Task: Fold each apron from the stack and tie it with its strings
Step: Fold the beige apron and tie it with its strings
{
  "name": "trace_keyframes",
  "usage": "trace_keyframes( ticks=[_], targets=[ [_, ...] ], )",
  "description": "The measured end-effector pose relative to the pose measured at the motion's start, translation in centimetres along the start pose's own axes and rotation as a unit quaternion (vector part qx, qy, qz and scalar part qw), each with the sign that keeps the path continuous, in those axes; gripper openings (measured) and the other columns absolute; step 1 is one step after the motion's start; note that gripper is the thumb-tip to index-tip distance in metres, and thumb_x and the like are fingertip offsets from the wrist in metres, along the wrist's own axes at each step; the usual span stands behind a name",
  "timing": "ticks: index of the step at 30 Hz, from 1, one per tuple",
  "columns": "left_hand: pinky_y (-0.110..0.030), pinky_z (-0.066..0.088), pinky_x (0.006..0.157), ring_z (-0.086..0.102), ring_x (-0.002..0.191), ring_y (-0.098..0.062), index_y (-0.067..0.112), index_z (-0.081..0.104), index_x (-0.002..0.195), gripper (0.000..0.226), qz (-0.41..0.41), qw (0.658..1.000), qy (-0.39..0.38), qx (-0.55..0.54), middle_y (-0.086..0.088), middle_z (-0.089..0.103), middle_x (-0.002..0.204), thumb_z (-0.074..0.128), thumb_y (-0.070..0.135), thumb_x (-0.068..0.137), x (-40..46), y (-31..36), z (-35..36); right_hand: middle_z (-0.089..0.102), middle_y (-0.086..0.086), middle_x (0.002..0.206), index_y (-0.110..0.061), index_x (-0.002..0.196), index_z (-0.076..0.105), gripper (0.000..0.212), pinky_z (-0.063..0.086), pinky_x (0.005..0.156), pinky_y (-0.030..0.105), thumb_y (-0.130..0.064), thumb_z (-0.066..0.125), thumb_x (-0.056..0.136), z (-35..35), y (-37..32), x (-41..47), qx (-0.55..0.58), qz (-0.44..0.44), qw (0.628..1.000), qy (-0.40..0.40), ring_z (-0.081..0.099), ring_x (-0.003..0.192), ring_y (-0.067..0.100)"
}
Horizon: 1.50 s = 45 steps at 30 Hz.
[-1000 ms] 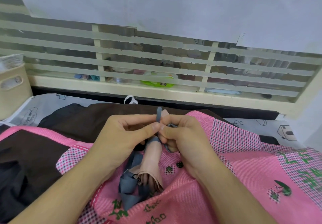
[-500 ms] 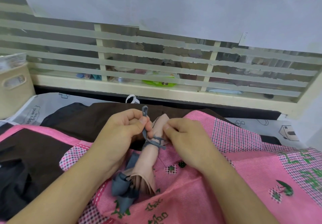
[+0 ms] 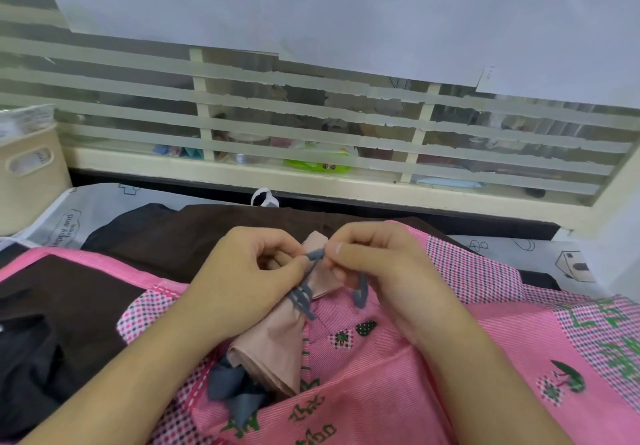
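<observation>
So the folded-up peach fabric apron bundle (image 3: 277, 332) sits dead centre of the frame, lying on top of the pink checked apron with green embroidery (image 3: 433, 358) that's spread across the lower half. Its thin grey-blue strings (image 3: 304, 294) are wound round the bundle's narrow upper end — makes sense, that's where it cinches tightest. The left hand (image 3: 242, 271) pinches one string end between thumb and fingertips just left of the bundle's tip, and the right hand (image 3: 377, 268) pinches the other end, with a loop of string hanging under its fingers. Both are up close to the wrap, I'd guess so the knot can be pulled snug without the roll springing open. A dark brown cloth (image 3: 194, 237) lies behind it, and a beige basket (image 3: 27, 174) sits at the left edge.
</observation>
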<state>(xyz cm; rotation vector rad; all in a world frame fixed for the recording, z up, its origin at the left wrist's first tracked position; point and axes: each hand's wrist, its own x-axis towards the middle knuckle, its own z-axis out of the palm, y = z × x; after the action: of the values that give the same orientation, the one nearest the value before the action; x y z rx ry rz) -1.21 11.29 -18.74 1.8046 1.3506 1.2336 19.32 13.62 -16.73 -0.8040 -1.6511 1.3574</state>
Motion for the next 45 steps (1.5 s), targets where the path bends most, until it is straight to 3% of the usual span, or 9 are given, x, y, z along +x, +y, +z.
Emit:
trace_keyframes(
  ticks=[6,10,14,17,23,26,28,34,45],
  targets=[
    [-0.034,0.056,0.071,0.069,0.072,-0.014,0.028,0.079,0.083,0.012,0.023,0.997,-0.060,0.051,0.006,0.074,0.075,0.078,0.018,0.091,-0.2,0.2,0.5,0.055,0.011,0.065,-0.002,0.087,0.072,0.023,0.022,0.045,0.026,-0.009,0.056,0.102,1.2,0.8,0.7,0.119,0.032,0.991,0.054,0.034,0.048,0.014],
    [-0.036,0.056,0.072,0.068,0.073,-0.015,0.028,0.078,0.088,0.008,0.025,0.995,-0.077,0.053,0.006,0.073,0.076,0.077,0.023,0.094,-0.3,0.3,0.5,0.058,0.010,0.069,0.000,0.099,0.073,0.026,0.024,0.040,0.021,-0.010,0.051,0.106,1.6,1.2,0.9,0.128,0.045,0.986,0.093,0.031,0.046,0.014],
    [-0.018,0.049,0.068,0.065,0.070,-0.003,0.025,0.078,0.087,0.010,0.019,0.996,-0.078,0.032,0.009,0.073,0.075,0.076,0.019,0.094,-0.3,0.5,0.6,0.059,0.009,0.074,-0.002,0.104,0.073,0.032,0.026,0.043,0.021,-0.015,0.045,0.110,1.8,1.2,0.9,0.094,0.040,0.990,0.093,0.030,0.047,0.010],
    [-0.019,0.051,0.070,0.069,0.074,-0.005,0.027,0.079,0.086,0.012,0.011,0.996,-0.080,0.021,0.010,0.076,0.078,0.078,0.017,0.093,-0.4,0.6,0.8,0.057,0.012,0.081,-0.003,0.105,0.074,0.033,0.028,0.046,0.020,-0.016,0.044,0.111,1.9,1.0,0.8,0.053,0.014,0.995,0.085,0.032,0.049,0.009],
    [-0.031,0.055,0.070,0.070,0.072,-0.023,0.024,0.078,0.081,0.019,-0.001,0.998,-0.055,-0.009,-0.003,0.074,0.075,0.072,0.015,0.097,-0.2,0.5,0.9,0.073,0.001,0.119,-0.024,0.135,0.067,0.040,0.047,0.075,0.031,-0.025,0.060,0.096,1.1,0.6,0.4,0.050,-0.056,0.994,0.075,0.061,0.087,0.020],
    [-0.019,0.050,0.065,0.065,0.065,-0.008,0.021,0.078,0.077,0.025,-0.030,0.997,-0.037,-0.055,-0.001,0.072,0.069,0.069,0.011,0.098,-0.1,0.6,0.7,0.066,0.011,0.133,-0.014,0.135,0.059,0.046,0.055,0.089,0.043,-0.021,0.066,0.090,1.2,0.7,0.5,0.156,-0.046,0.979,0.124,0.072,0.110,0.031],
    [-0.015,0.047,0.062,0.061,0.061,-0.002,0.016,0.078,0.076,0.026,-0.053,0.995,-0.020,-0.077,0.000,0.069,0.065,0.067,0.008,0.098,-0.1,0.8,0.7,0.065,0.012,0.129,-0.010,0.127,0.058,0.038,0.058,0.090,0.044,-0.011,0.070,0.091,1.5,0.6,0.4,0.161,-0.024,0.976,0.142,0.074,0.109,0.031],
    [-0.017,0.046,0.056,0.056,0.059,-0.006,0.014,0.079,0.075,0.030,-0.096,0.988,0.007,-0.121,-0.004,0.068,0.065,0.063,0.005,0.098,0.0,1.0,0.8,0.073,-0.007,0.095,-0.026,0.099,0.070,0.018,0.054,0.076,0.020,-0.011,0.077,0.090,2.2,0.6,0.3,-0.184,-0.027,0.974,0.131,0.070,0.089,0.009],
    [-0.021,0.044,0.052,0.051,0.060,-0.015,0.016,0.076,0.067,0.032,-0.123,0.980,-0.016,-0.155,-0.002,0.063,0.062,0.071,0.027,0.097,0.3,0.9,0.8,0.073,0.002,0.080,-0.025,0.094,0.069,0.027,0.057,0.063,0.024,-0.001,0.078,0.086,2.3,0.7,0.4,-0.170,-0.026,0.978,0.115,0.072,0.073,0.020]
  ],
)
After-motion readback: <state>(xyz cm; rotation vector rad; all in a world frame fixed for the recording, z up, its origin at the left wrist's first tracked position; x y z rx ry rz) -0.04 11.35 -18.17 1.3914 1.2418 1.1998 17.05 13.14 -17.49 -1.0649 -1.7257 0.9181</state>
